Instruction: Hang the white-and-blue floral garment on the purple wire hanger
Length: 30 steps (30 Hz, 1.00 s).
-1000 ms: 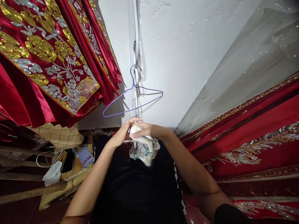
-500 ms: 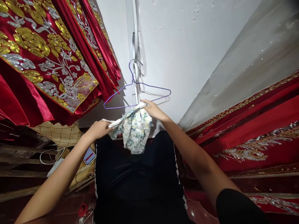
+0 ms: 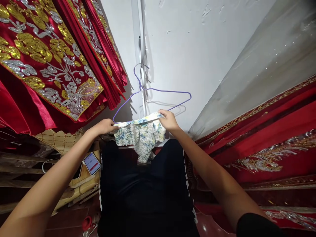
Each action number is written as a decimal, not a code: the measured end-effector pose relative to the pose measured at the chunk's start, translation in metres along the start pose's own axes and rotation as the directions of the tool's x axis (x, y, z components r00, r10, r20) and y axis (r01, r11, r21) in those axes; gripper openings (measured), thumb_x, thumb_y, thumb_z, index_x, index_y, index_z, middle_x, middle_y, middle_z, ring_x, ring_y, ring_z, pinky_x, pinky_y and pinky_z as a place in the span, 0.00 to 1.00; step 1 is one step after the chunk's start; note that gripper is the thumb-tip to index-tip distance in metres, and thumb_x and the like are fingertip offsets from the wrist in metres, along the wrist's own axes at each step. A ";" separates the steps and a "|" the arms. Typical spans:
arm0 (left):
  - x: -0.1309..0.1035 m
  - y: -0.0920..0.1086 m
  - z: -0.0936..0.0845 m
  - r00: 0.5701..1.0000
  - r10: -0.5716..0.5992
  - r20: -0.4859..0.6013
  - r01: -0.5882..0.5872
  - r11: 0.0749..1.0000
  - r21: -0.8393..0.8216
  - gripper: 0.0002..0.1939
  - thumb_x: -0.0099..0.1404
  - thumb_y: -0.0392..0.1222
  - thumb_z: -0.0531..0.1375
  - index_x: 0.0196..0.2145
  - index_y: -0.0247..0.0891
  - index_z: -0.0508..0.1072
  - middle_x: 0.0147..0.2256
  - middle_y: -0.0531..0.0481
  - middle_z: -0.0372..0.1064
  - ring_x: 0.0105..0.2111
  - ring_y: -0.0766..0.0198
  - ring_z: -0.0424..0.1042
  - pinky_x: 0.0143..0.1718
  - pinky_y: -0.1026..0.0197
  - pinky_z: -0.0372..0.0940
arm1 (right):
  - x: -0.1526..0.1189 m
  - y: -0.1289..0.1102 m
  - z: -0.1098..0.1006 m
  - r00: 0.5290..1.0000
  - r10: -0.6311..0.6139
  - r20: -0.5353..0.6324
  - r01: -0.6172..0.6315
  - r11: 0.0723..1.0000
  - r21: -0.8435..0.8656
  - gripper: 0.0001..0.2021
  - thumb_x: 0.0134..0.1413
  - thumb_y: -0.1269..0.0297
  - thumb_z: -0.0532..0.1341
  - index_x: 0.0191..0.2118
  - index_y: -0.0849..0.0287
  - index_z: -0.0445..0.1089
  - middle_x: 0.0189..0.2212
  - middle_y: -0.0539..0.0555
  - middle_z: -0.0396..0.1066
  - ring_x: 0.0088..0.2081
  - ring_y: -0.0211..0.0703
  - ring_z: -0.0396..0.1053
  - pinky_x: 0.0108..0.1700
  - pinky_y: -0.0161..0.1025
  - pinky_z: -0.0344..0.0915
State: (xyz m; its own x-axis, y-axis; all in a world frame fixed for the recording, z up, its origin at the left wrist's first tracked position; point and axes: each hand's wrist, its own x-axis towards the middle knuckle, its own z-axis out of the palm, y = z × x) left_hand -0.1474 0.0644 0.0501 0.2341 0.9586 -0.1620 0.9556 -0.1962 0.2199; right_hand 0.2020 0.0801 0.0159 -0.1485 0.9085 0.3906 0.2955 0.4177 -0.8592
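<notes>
A small floral garment [image 3: 144, 140], white with blue-green and yellow print, hangs stretched between my two hands in front of my knees. My left hand [image 3: 103, 127] pinches the left end of its band-like top edge. At the other end, my right hand [image 3: 169, 121] grips the same edge between thumb and fingers. Right behind that edge, a purple wire hanger [image 3: 170, 91] hangs from a pale metal upright [image 3: 141, 52] on the wall. The garment and hands hide the hanger's lower bar, so I cannot tell whether the cloth is hooked on it.
Red cloth with gold and silver embroidery [image 3: 59, 56] hangs at the left. Red beaded fabric [image 3: 261, 138] and a sheer sparkling cloth [image 3: 247, 82] cover the right. A phone [image 3: 92, 163] lies on bamboo slats [image 3: 81, 192] left of my dark-clothed legs [image 3: 145, 197].
The garment's top edge is now spread wider and more level, where it was slanted and bunched. Both hands have moved slightly, and the hanger's lower bar has become covered.
</notes>
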 end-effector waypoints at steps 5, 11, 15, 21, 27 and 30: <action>-0.017 0.000 -0.006 0.944 0.122 -0.306 -0.111 0.992 0.055 0.14 0.56 0.47 0.60 0.36 0.38 0.78 0.40 0.41 0.77 0.41 0.48 0.75 0.43 0.56 0.65 | -0.003 -0.001 0.002 0.999 0.026 0.030 -0.026 0.999 -0.028 0.09 0.40 0.70 0.54 0.28 0.59 0.70 0.26 0.50 0.68 0.31 0.43 0.65 0.32 0.37 0.56; -0.032 0.017 -0.019 0.850 0.213 -0.481 -0.233 0.972 0.019 0.19 0.57 0.41 0.58 0.48 0.39 0.73 0.44 0.43 0.75 0.44 0.49 0.74 0.49 0.54 0.66 | -0.012 -0.007 0.007 0.996 0.049 0.072 -0.047 0.998 -0.030 0.07 0.42 0.69 0.55 0.28 0.59 0.70 0.25 0.50 0.68 0.31 0.43 0.64 0.33 0.37 0.57; -0.022 0.037 -0.025 0.776 0.226 -0.589 -0.317 0.947 -0.054 0.24 0.62 0.39 0.57 0.57 0.41 0.68 0.49 0.44 0.74 0.46 0.52 0.74 0.51 0.55 0.66 | -0.018 -0.012 0.015 0.992 0.042 0.117 -0.045 0.999 0.018 0.09 0.42 0.69 0.56 0.30 0.59 0.73 0.26 0.51 0.70 0.34 0.46 0.67 0.35 0.38 0.61; -0.001 0.044 -0.023 0.763 0.214 -0.610 -0.418 0.883 -0.212 0.17 0.69 0.40 0.50 0.51 0.36 0.72 0.41 0.44 0.77 0.41 0.58 0.76 0.47 0.59 0.67 | -0.034 -0.037 -0.003 1.000 -0.021 0.001 0.021 1.000 -0.005 0.32 0.43 0.72 0.56 0.58 0.53 0.70 0.33 0.52 0.75 0.33 0.44 0.69 0.37 0.40 0.65; 0.000 0.042 -0.036 0.736 0.390 -0.554 -0.486 0.873 -0.031 0.13 0.69 0.39 0.51 0.44 0.37 0.74 0.41 0.43 0.73 0.42 0.56 0.72 0.47 0.56 0.66 | -0.021 -0.045 -0.066 0.951 -0.007 -0.308 -0.062 0.975 -0.212 0.49 0.49 0.66 0.63 0.74 0.59 0.39 0.33 0.58 0.76 0.30 0.47 0.70 0.33 0.44 0.68; 0.000 0.044 -0.043 0.727 0.422 -0.542 -0.492 0.871 0.018 0.11 0.68 0.38 0.53 0.41 0.37 0.74 0.42 0.42 0.69 0.43 0.56 0.71 0.48 0.54 0.66 | -0.005 -0.050 -0.088 0.973 0.009 -0.229 -0.082 0.946 -0.313 0.39 0.47 0.63 0.66 0.67 0.63 0.61 0.25 0.54 0.72 0.26 0.46 0.67 0.30 0.44 0.66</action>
State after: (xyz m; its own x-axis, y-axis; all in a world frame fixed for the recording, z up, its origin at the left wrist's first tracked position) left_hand -0.1128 0.0643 0.1009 0.4766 0.7259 0.4960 0.7201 -0.6459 0.2535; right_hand 0.2712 0.0558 0.0860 0.0738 0.8910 0.4481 0.5872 0.3243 -0.7416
